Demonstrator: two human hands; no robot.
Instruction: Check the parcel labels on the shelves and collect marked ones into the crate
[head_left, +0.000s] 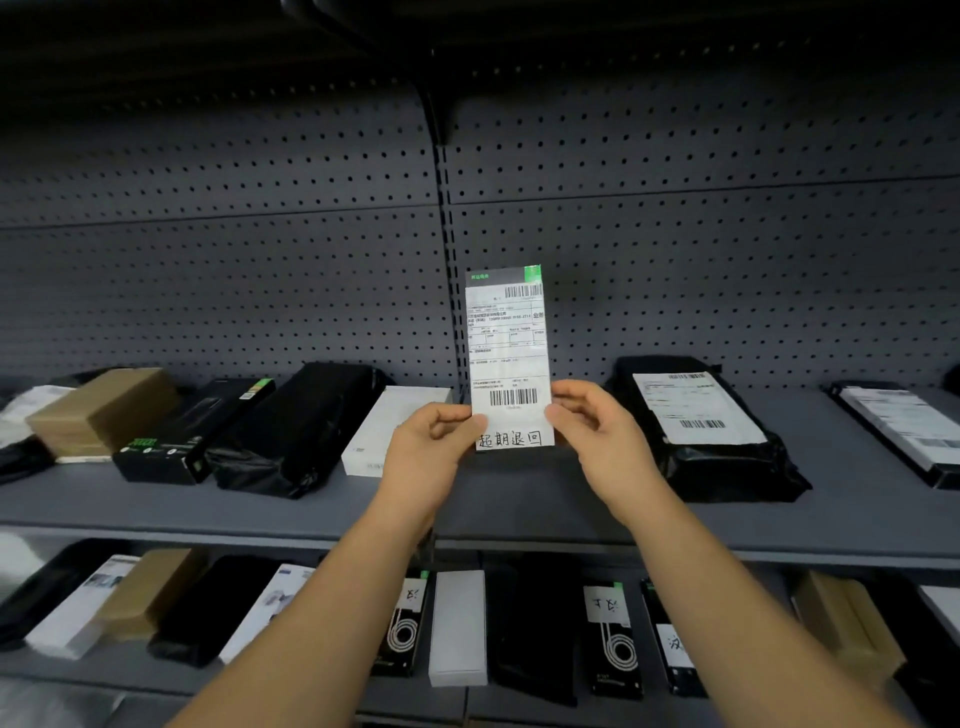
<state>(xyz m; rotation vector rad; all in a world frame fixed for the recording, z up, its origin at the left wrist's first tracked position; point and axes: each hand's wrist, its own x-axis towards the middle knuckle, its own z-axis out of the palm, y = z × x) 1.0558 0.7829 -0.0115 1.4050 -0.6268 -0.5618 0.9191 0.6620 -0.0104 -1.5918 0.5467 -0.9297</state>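
A dark grey perforated back panel is seen filling the upper view. It is split by a slotted upright post at its middle, and a black bracket is mounted at that post's top.

You face a dark grey metal shelving unit. Its back wall is a perforated panel, dotted with regular rows of small holes and crossed by horizontal seams. A slotted vertical upright divides the panel into a left and a right bay. The upper shelf runs across your view as a flat grey board with a paler front edge; the lower shelf lies beneath it, partly shaded. Light fades toward the top, where the underside of a higher shelf is nearly black.
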